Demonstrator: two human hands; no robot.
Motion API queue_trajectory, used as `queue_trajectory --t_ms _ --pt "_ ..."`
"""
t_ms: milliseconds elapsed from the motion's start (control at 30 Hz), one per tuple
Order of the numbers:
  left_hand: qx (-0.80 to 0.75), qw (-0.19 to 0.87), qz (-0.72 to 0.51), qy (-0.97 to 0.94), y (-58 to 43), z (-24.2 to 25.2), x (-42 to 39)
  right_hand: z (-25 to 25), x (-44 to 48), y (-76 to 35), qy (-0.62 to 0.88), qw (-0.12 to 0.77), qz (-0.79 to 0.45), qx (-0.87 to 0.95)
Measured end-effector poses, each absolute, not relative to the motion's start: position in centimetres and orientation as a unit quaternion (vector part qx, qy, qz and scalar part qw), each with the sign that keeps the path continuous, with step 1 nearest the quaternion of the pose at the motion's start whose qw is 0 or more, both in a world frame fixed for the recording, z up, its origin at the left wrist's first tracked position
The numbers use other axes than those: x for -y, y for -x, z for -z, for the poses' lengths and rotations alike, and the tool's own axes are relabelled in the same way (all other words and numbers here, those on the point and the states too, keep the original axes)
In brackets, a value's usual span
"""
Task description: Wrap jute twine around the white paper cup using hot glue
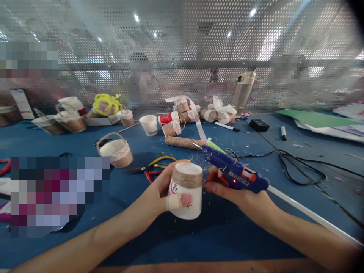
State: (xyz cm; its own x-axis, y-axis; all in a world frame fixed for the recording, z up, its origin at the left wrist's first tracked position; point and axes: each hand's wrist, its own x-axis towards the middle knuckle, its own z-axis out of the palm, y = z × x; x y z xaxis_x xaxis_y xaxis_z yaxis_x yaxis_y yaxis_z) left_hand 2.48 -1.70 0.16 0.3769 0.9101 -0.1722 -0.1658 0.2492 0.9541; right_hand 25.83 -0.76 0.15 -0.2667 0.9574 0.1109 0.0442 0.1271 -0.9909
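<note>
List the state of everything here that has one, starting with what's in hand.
Paper cup: gripped in the left hand, partly wrapped in twine.
Glue gun: red light lit, white glue stick sticking out of its rear.
Scissors: lying down, handles spread apart.
Twine roll: lying on its side.
Small basket: upright, handle raised.
White cup: upright.

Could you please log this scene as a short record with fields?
Left grip: holds white paper cup
Cup wrap: brown twine around upper part
Right grip: beside the cup; hold on blue glue gun unclear
Gun light: red, lit
Beyond cup: scissors; twine roll
Left of scissors: twine-handled cup
Background: translucent bottle; perforated panel
</note>
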Motion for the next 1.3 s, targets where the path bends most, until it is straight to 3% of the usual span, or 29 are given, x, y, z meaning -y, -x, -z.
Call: queue_trajectory --t_ms 333,733,1100,1300 --pt "-0.373 0.737 -0.371 -0.424 -2.6 -0.2 1.4 -0.1 1.0 -25.8 0.375 0.484 -0.537 0.581" --pt "-0.37 0.705 -0.428 -0.428 -2.0 -0.8 1.2 0.3 1.3 -26.3 0.392 0.477 -0.503 0.605" --pt "-0.357 0.658 -0.477 -0.461 -1.3 -1.1 1.8 0.2 1.7 -28.1 0.282 0.467 -0.348 0.763" --pt "-0.338 0.656 -0.49 -0.463 -1.2 -1.4 2.0 0.4 1.5 -28.7 0.295 0.449 -0.277 0.797"
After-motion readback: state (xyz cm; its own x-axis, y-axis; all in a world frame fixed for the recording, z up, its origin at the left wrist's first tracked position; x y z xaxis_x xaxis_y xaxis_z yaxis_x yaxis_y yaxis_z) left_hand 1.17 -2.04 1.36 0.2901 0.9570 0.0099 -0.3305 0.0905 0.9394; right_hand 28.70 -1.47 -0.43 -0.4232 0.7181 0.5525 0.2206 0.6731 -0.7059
